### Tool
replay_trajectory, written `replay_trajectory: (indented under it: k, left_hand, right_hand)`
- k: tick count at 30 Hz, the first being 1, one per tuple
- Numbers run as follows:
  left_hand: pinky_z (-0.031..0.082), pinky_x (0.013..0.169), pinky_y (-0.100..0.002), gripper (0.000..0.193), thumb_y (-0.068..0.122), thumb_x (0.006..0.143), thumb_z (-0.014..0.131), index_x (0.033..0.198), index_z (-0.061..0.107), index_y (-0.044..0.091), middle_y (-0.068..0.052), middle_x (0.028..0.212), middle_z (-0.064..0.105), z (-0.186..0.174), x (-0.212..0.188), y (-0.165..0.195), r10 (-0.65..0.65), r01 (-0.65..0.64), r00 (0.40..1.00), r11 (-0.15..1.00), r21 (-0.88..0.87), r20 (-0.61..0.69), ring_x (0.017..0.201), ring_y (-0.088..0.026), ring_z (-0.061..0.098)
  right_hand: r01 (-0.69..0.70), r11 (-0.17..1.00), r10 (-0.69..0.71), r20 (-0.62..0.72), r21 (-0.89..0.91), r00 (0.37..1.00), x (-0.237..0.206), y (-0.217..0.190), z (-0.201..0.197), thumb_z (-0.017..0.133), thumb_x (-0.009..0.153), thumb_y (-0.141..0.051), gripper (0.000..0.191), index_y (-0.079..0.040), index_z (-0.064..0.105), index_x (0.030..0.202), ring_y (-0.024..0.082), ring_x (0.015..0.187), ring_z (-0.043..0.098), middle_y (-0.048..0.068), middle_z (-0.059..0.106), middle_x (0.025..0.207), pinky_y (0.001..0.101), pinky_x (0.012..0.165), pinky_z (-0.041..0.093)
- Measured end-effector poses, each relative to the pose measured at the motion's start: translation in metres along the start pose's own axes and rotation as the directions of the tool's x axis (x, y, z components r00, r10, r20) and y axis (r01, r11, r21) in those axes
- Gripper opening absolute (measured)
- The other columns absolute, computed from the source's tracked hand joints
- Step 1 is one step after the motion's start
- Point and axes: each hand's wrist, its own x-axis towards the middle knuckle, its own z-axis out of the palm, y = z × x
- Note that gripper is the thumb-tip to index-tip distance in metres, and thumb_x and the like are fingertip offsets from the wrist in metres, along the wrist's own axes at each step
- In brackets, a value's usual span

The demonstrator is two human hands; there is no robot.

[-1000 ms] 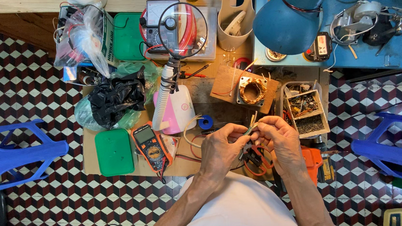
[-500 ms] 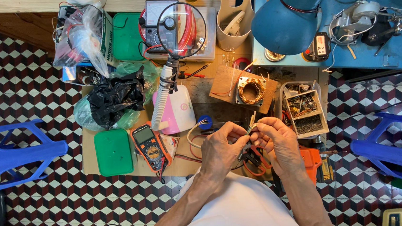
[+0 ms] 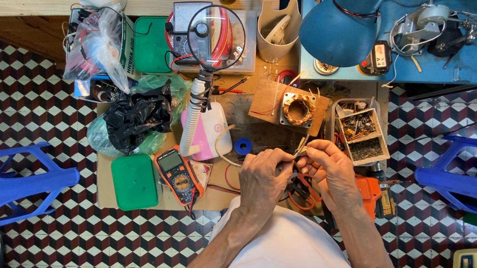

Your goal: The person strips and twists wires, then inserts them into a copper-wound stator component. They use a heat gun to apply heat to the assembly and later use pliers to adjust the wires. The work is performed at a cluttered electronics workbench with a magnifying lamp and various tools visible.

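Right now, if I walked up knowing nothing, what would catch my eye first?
Probably the two hands at the bottom centre, the left hand and right hand, pinching thin wires between them. Just above stands a round magnifier on a white flexible neck, with an orange multimeter and green box to its left. A big blue lamp shade looms at upper right.

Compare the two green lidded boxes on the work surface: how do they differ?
The green box near the multimeter lies in front, close to the left hand, fully in view. The green box at the back sits beside the clear plastic bag, with a dark cable crossing its edge. Both are flat, rounded rectangles, lids shut.
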Motion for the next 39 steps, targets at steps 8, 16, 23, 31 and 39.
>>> replay_trajectory:
  k: [8,16,23,31,39]
  left_hand:
    - [0.042,0.077,-0.037,0.02,0.011,0.083,0.08,0.097,0.066,0.014,0.001,0.089,0.068,0.003,-0.004,-0.008,0.205,-0.199,0.975,0.977,0.069,-0.082,0.083,-0.018,0.065]
    - [0.042,0.08,-0.037,0.021,0.012,0.083,0.08,0.099,0.066,0.014,0.002,0.093,0.068,-0.001,-0.005,-0.009,0.254,-0.245,0.962,0.965,0.092,-0.103,0.087,-0.018,0.066]
    - [0.042,0.079,-0.037,0.021,0.013,0.084,0.081,0.099,0.067,0.012,0.0,0.09,0.069,0.0,-0.004,-0.008,0.244,-0.238,0.967,0.968,0.084,-0.069,0.083,-0.018,0.066]
    - [0.043,0.08,-0.037,0.015,0.012,0.087,0.08,0.098,0.07,0.011,-0.002,0.084,0.069,0.0,-0.006,-0.005,0.14,-0.14,0.99,0.99,-0.009,-0.022,0.08,-0.019,0.066]
    - [0.046,0.082,-0.036,0.018,0.016,0.087,0.079,0.103,0.071,0.011,-0.004,0.092,0.075,0.005,-0.007,-0.008,0.051,-0.05,0.999,0.994,-0.094,0.003,0.085,-0.022,0.071]
  right_hand:
    - [0.022,0.999,-0.027,0.093,0.049,0.995,-0.006,-0.004,0.005,0.066,0.092,-0.002,0.03,0.0,0.059,0.121,0.018,0.088,0.069,0.012,0.068,0.101,0.0293,0.077,0.056]
    - [0.051,0.998,-0.049,0.035,-0.035,0.998,-0.006,-0.008,0.015,0.064,0.099,-0.012,0.022,0.0,0.06,0.118,0.017,0.087,0.07,0.012,0.069,0.098,0.0294,0.076,0.058]
    - [0.102,0.96,-0.129,-0.089,-0.262,0.988,-0.004,-0.009,0.02,0.063,0.099,-0.014,0.02,0.0,0.062,0.112,0.018,0.08,0.073,0.012,0.072,0.092,0.0274,0.071,0.061]
    - [0.153,0.936,-0.191,-0.093,-0.317,0.977,-0.002,-0.007,0.017,0.067,0.098,-0.014,0.015,-0.002,0.068,0.105,0.011,0.083,0.068,0.006,0.072,0.093,0.0243,0.075,0.055]
    - [0.081,0.963,-0.109,-0.099,-0.257,0.989,0.003,-0.006,0.004,0.07,0.096,-0.014,0.014,-0.002,0.068,0.104,0.01,0.08,0.067,0.005,0.071,0.091,0.0237,0.073,0.053]
